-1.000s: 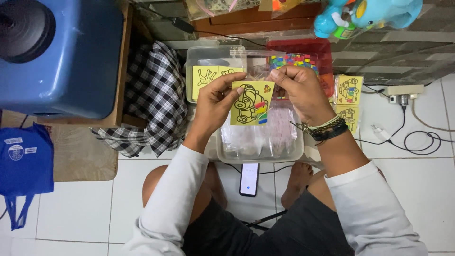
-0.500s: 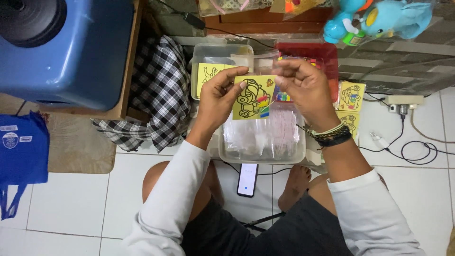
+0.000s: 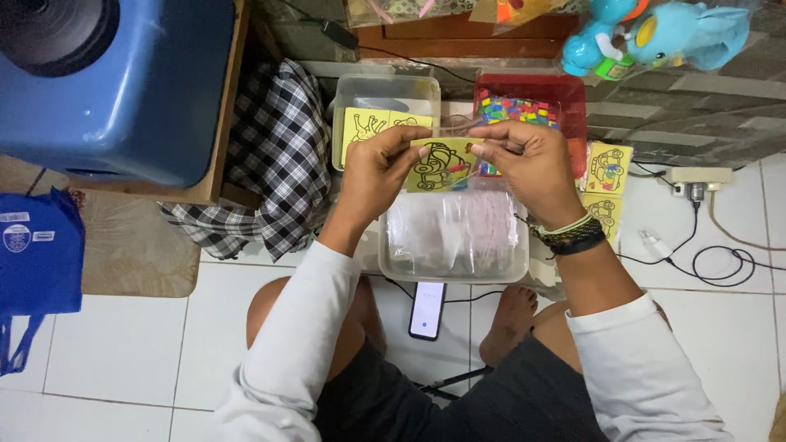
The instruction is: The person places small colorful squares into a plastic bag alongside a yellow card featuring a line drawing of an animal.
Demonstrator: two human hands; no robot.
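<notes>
A small yellow card [image 3: 439, 166] with a black line drawing and a few coloured patches is held up between both hands, inside what looks like a clear sleeve. My left hand [image 3: 378, 168] pinches its left edge. My right hand [image 3: 526, 164] grips its right edge, with dark bands on that wrist. Below the card stands a clear plastic tub [image 3: 455, 263] full of clear plastic sleeves. Behind it, a clear tub [image 3: 385, 88] holds more yellow cards and a red tub [image 3: 569, 92] holds small multicoloured pieces.
More yellow picture cards [image 3: 607, 170] lie to the right. A phone [image 3: 427, 309] rests on the tiled floor by my bare foot. A power strip with cables [image 3: 693, 177], a checked cloth [image 3: 270, 155], a blue water jug [image 3: 115, 82] and a blue bag [image 3: 37, 254] surround the spot.
Both hands have carried the yellow card slightly up and away from me, over the far edge of the tub of sleeves. The camera view has shifted a little.
</notes>
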